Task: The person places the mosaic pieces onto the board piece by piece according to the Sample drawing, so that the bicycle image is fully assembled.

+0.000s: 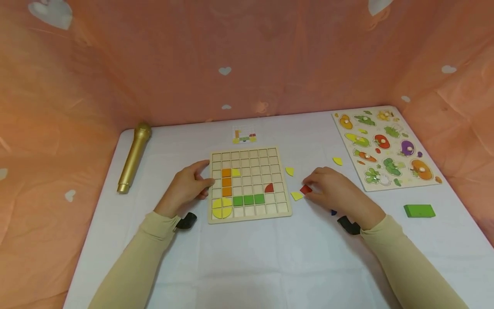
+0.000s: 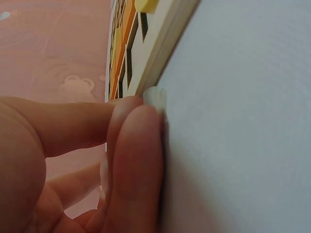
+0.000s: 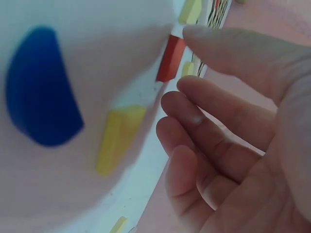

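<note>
The left hand (image 1: pixel 184 188) lies at the left edge of a wooden grid board (image 1: pixel 246 149), its fingertips touching the rim. In the left wrist view, the thumb and a finger of that hand (image 2: pixel 131 155) meet beside the board's side (image 2: pixel 163 46). Right of the board, the right hand (image 1: pixel 337 193) has thumb and index finger at opposite ends of a red piece (image 1: pixel 306 189), pinching it; the right wrist view shows this red piece (image 3: pixel 170 59) between the fingertips. Yellow pieces (image 1: pixel 296 196) lie nearby, and a blue piece (image 1: pixel 333 212) is partly hidden beneath that hand.
Orange (image 1: pixel 226 182), green (image 1: pixel 248 199), yellow and red pieces sit in the grid. Behind it lies a small pattern card (image 1: pixel 244 134). A gold microphone (image 1: pixel 134 159) is far left; a vegetable puzzle (image 1: pixel 386 148) and a green block (image 1: pixel 420 211) are on the right.
</note>
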A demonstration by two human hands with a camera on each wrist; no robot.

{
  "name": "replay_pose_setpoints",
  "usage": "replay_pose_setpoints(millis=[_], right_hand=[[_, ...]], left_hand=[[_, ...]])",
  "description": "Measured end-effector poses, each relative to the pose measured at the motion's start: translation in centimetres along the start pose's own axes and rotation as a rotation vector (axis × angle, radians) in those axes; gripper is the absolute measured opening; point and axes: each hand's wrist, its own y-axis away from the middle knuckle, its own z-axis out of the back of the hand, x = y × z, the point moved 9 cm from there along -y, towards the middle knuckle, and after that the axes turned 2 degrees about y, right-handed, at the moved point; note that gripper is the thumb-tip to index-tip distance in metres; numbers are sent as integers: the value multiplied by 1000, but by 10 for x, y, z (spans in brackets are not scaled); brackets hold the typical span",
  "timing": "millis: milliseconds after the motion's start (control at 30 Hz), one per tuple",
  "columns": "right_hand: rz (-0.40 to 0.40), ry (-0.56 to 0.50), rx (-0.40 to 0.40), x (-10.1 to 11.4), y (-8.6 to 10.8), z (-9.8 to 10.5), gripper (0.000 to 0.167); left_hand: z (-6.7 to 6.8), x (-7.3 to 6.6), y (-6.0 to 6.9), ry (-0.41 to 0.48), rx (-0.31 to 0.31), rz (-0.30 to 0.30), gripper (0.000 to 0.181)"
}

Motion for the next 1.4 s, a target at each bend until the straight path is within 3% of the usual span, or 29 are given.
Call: replay_pose_setpoints(millis=[500,767,1000,1400], right_hand=[[20,32,-35,2,-4,-1,23],[104,-13,-88,29,-17,6,17],[143,-39,-82,52,-30,1,20],[160,-10,-40,63,-40,-13,22]], left_hand=[[-1,2,0,-2,-11,5,74],[0,2,1,11,-15,7,74],[-3,1,1,20,-13,17,75],[-2,1,1,5,-14,13,74]])
